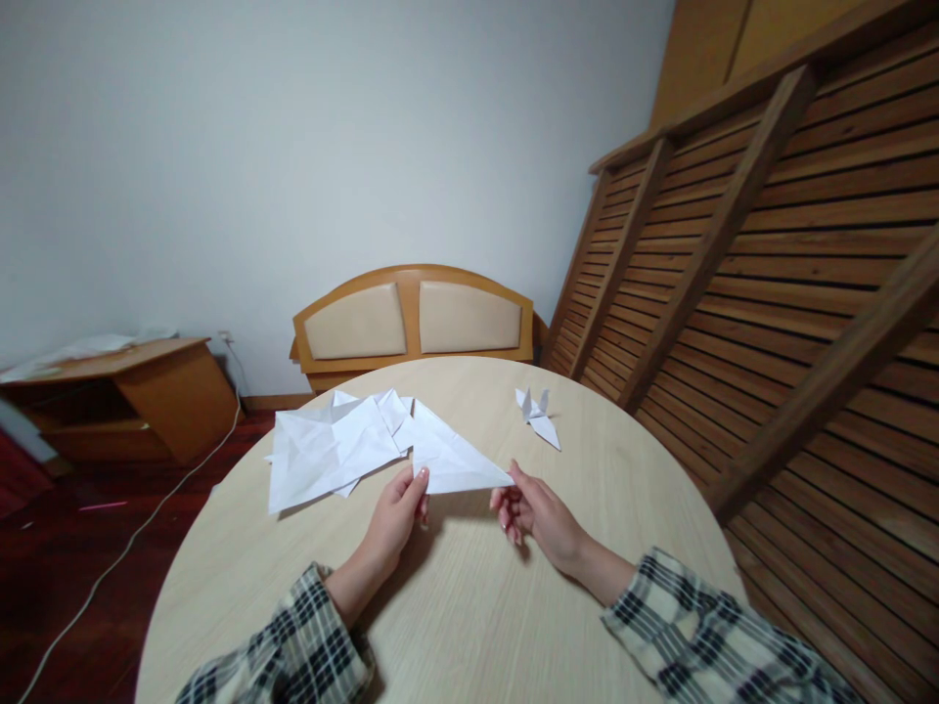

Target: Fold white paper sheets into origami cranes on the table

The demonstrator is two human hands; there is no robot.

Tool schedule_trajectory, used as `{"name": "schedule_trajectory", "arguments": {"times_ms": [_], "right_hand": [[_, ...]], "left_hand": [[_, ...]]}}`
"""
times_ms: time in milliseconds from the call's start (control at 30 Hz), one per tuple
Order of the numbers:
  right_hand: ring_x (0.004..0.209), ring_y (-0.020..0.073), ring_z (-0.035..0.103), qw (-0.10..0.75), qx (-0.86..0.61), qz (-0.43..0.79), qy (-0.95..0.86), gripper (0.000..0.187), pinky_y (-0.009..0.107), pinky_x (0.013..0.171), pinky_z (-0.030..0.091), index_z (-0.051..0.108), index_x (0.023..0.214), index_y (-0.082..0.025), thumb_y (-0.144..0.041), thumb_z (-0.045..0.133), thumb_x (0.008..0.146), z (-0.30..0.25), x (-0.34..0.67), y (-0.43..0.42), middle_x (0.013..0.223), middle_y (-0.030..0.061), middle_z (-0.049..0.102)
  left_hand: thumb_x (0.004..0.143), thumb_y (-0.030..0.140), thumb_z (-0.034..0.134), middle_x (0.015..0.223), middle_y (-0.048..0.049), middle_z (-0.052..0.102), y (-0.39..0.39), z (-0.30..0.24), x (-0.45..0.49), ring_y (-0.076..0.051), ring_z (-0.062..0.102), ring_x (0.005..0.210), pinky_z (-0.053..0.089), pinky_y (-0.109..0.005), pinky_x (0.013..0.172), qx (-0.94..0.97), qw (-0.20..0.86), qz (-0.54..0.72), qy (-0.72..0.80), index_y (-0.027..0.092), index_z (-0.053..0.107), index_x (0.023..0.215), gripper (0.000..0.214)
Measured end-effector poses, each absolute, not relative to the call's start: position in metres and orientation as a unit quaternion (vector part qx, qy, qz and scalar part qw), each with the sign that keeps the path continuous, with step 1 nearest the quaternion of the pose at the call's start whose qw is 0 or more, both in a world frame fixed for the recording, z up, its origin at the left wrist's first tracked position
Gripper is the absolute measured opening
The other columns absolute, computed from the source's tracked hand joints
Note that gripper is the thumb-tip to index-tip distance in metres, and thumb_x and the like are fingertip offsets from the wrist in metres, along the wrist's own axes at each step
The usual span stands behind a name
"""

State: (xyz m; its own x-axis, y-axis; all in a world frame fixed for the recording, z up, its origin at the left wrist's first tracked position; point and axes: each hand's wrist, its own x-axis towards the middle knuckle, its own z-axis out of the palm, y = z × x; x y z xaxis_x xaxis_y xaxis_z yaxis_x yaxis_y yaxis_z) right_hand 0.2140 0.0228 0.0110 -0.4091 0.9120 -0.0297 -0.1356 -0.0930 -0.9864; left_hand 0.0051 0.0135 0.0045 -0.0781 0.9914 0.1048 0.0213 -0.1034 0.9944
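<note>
- The folded white paper (455,458) spans the gap between the two hands, above the near-middle part of the round table (476,626); its lower edge runs roughly straight from one hand to the other.
- Its lower left corner sits in the left hand (396,513), and its long tapering point reaches the fingertips of the right hand (547,518).
- The left thumb lies on the paper's upper face with the other fingers curled beneath, pinching that corner.
- The right thumb and forefinger close together at the narrow tip; how firmly they press cannot be told. The remaining right fingers curl loosely below, apart from the paper.
- Just left of the folded piece, creased white sheets (330,445) lie overlapping on the table.
- A small paper crane (537,418) rests beyond the right hand, touching neither hand.
</note>
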Motion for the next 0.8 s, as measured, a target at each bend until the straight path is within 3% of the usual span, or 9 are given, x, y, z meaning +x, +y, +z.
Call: {"name": "schedule_trajectory", "arguments": {"times_ms": [233, 467, 800], "right_hand": [[0.048, 0.0098, 0.05, 0.4, -0.35, 0.683, -0.501, 0.064, 0.021, 0.045, 0.037, 0.057, 0.075, -0.018, -0.08, 0.045, 0.08, 0.009, 0.213, 0.022, 0.06, -0.0012, 0.055], [0.073, 0.0177, 0.059, 0.407, -0.324, 0.649, -0.555, 0.052, 0.032, 0.072, 0.046, 0.066, 0.089, -0.018, -0.069, 0.056, 0.084, 0.004, 0.211, 0.02, 0.077, 0.0046, 0.065], [0.088, 0.0218, 0.063, 0.418, -0.296, 0.672, -0.534, 0.053, 0.037, 0.087, 0.046, 0.068, 0.098, -0.017, -0.066, 0.058, 0.084, 0.008, 0.209, 0.016, 0.096, 0.0088, 0.069]], "left_hand": [[0.081, 0.061, 0.061, 0.051, 0.0046, 0.046, 0.011, 0.001, 0.008, -0.011, 0.041, 0.048, 0.033, -0.023, 0.05, 0.522, 0.494, 0.523, 0.458, 0.019, 0.051, 0.065, 0.047], [0.081, 0.063, 0.061, 0.05, 0.0046, 0.044, 0.003, 0.007, 0.014, -0.01, 0.039, 0.046, 0.03, -0.024, 0.05, 0.568, 0.534, 0.457, 0.429, 0.018, 0.053, 0.066, 0.048], [0.082, 0.057, 0.066, 0.05, 0.0054, 0.041, 0.002, 0.005, 0.013, -0.01, 0.037, 0.048, 0.029, -0.024, 0.05, 0.558, 0.575, 0.448, 0.397, 0.018, 0.055, 0.071, 0.042]]}}
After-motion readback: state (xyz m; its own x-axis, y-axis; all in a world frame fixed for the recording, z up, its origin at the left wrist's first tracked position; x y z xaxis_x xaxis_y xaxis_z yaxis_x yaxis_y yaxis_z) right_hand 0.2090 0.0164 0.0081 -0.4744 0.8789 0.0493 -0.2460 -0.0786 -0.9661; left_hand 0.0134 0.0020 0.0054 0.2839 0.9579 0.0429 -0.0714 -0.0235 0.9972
